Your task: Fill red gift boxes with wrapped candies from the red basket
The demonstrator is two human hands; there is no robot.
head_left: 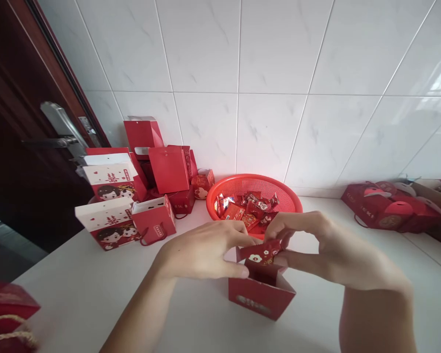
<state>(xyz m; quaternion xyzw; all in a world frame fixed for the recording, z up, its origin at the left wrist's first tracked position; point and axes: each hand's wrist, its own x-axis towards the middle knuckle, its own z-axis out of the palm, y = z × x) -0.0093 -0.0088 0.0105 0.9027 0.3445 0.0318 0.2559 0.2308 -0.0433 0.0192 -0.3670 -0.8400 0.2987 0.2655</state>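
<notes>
A small red gift box [259,299] stands open at the top on the white table in front of me. My left hand [209,247] grips its left side, the thumb at the front edge and the fingers over the far side. Pinched between the thumb and fingers of my right hand [327,252] is a red wrapped packet with white flowers [259,254], held at the box's mouth. Just behind both hands sits a red plastic basket [290,191]. Red wrapped sweets [255,206] lie in it. Part of the basket's front is hidden by my hands.
Several red and white gift boxes [169,171] are grouped at the back left, near a dark door [18,122]. More red boxes [385,206] stand at the right by the tiled wall [272,49]. A red bag with rope handles [7,314] occupies the near left corner.
</notes>
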